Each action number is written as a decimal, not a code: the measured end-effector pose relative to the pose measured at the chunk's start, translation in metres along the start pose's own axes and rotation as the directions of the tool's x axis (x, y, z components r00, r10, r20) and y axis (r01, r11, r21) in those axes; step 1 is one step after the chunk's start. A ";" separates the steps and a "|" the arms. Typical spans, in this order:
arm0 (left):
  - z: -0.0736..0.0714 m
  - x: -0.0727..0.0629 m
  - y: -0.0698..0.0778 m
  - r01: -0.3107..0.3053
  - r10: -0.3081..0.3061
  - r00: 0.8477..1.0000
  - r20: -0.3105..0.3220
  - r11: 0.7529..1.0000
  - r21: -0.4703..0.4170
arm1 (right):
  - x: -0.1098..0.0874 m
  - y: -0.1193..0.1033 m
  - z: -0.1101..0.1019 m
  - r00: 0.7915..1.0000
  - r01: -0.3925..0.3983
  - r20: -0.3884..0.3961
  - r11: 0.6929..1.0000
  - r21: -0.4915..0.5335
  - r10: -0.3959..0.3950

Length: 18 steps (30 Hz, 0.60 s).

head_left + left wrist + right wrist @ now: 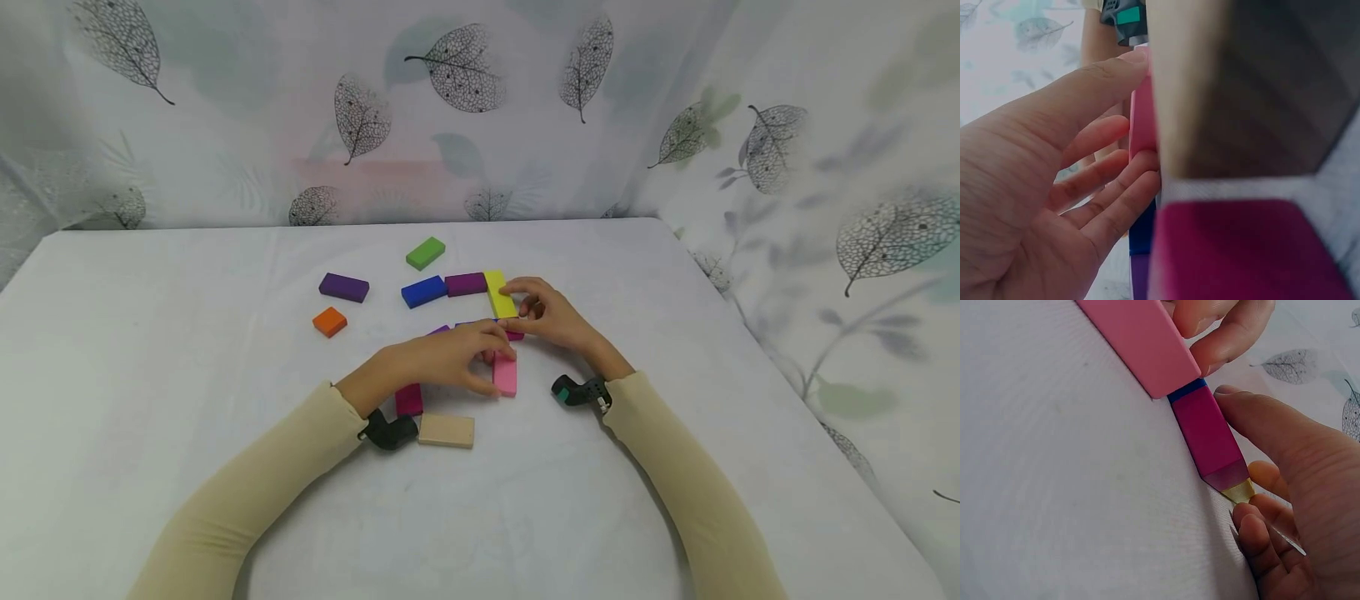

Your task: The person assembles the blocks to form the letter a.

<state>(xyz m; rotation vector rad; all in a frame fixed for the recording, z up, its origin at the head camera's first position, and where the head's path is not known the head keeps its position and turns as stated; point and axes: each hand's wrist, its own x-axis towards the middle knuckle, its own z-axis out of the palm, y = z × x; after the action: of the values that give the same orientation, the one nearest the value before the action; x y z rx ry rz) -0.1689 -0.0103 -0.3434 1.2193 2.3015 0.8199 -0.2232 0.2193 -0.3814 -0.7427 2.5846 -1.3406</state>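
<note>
My left hand [453, 354] holds a pink block [505, 377] lengthwise, its thumb at the near end and fingertips at the far end. Just beyond, my right hand [558, 317] has curved fingers; its index finger touches the side of a yellow block [497, 292], and the thumb lies by that block's near end. In the right wrist view this thumb also meets a magenta block [1213, 434], between the pink and yellow ones. A blue block [1186, 391] peeks out behind it. My left hand partly covers a purple block [438, 331].
Blue [423, 292] and plum [465, 284] blocks continue the row leftward from the yellow one. Green [425, 252], dark purple [344, 287] and orange [330, 322] blocks lie farther out. Beside my left wrist are a deep pink block [408, 400] and a plain wooden block [446, 432].
</note>
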 end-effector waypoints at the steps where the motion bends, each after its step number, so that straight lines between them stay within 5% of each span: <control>1: 0.000 0.000 -0.001 -0.002 0.002 1.000 -0.002 1.000 -0.007 | 0.000 0.000 0.000 1.000 0.001 0.000 1.000 0.000 -0.001; 18: 0.000 0.000 -0.002 0.016 -0.014 0.999 -0.036 0.998 0.062 | 0.001 0.002 -0.001 1.000 0.003 0.000 1.000 0.008 -0.003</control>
<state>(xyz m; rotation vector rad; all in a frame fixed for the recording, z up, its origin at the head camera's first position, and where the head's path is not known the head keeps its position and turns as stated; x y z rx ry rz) -0.1702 -0.0116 -0.3447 1.2221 2.3781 0.7756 -0.2245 0.2202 -0.3823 -0.7460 2.5774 -1.3511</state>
